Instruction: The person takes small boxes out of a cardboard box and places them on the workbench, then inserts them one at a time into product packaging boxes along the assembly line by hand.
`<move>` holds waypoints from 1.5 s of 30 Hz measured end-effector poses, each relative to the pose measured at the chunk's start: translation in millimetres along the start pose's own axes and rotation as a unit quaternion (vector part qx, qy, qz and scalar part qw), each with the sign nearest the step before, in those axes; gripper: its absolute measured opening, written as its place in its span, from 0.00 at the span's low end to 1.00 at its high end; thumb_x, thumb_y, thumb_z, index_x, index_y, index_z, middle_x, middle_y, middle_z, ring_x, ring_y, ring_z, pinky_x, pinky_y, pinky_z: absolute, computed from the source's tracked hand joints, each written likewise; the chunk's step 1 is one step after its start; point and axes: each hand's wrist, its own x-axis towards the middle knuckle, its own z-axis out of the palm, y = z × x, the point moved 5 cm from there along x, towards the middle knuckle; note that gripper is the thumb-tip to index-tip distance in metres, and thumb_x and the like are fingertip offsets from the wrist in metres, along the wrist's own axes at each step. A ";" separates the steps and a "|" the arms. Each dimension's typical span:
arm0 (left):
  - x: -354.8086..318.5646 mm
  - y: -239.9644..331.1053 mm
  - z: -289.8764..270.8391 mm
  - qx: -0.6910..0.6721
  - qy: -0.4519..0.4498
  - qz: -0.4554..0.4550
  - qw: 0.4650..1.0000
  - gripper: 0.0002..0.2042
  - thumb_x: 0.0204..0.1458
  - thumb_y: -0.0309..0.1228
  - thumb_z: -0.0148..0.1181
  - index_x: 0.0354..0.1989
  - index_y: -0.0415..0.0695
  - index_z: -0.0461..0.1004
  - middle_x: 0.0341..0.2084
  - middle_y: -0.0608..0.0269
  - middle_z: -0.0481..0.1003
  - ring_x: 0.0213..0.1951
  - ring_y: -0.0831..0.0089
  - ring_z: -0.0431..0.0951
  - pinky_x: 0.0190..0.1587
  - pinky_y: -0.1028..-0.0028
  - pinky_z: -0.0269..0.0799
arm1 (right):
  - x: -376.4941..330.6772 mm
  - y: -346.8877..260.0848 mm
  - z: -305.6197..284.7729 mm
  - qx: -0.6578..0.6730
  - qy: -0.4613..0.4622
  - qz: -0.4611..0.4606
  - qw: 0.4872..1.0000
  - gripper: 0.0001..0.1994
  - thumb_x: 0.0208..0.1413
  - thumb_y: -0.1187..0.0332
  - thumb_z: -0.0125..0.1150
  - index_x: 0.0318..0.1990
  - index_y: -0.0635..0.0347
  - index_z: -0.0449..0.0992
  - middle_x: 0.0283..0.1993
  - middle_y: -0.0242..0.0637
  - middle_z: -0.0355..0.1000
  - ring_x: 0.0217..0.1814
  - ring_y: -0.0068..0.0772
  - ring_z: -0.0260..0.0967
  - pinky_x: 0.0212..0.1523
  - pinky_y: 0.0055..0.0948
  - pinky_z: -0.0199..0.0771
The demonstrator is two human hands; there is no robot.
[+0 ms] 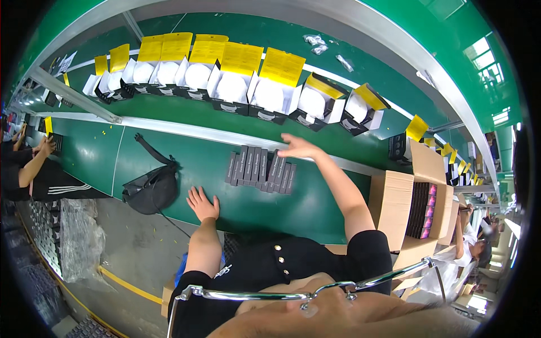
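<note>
My left hand (pixel 203 204) lies flat on the green tabletop (pixel 211 163), fingers spread and nothing in them. Reaching across the table, my right hand (pixel 298 147) is open, its thumb and forefinger apart. Its thumb is at the far end of a group of slim dark boxes (pixel 255 164) with pale print on their edges; I cannot tell whether it touches one. The boxes stand side by side in uneven rows. Left of them, nearest my left hand, rests a black bag (pixel 151 190) with a strap (pixel 151 149).
Along the raised shelf stands a row of open cartons with yellow flaps (pixel 231 84), holding white rounded contents. An open brown cardboard box (pixel 391 205) with dark packages (pixel 421 209) is at my right. Another person's hands (pixel 46 147) work at far left. Plastic-wrapped stacks (pixel 79 239) stand on the floor.
</note>
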 end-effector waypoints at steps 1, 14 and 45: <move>1.6 -1.1 -3.3 0.001 0.001 0.004 1.000 0.36 0.50 0.47 0.56 0.65 0.38 0.59 0.68 0.42 0.53 0.71 0.44 0.47 0.71 0.46 0.37 | 8.8 10.0 14.1 -0.031 -0.114 0.000 0.993 0.37 0.44 0.47 0.75 0.53 0.70 0.72 0.51 0.48 0.73 0.48 0.36 0.72 0.51 0.30 0.72; 16.6 -35.8 -18.0 -0.005 0.002 -0.011 1.000 0.36 0.51 0.47 0.55 0.65 0.38 0.59 0.69 0.43 0.53 0.71 0.45 0.47 0.71 0.46 0.37 | 77.8 -110.3 -157.0 -0.129 0.183 -0.023 0.974 0.32 0.36 0.62 0.79 0.51 0.68 0.76 0.39 0.42 0.76 0.38 0.35 0.74 0.42 0.29 0.75; 57.9 -106.0 -29.6 -0.013 -0.009 -0.020 1.000 0.36 0.51 0.48 0.55 0.66 0.40 0.59 0.70 0.44 0.51 0.72 0.46 0.45 0.72 0.46 0.35 | 172.3 -227.7 -106.3 -0.075 0.159 -0.027 0.984 0.35 0.32 0.58 0.80 0.50 0.68 0.77 0.44 0.45 0.78 0.48 0.37 0.76 0.52 0.31 0.72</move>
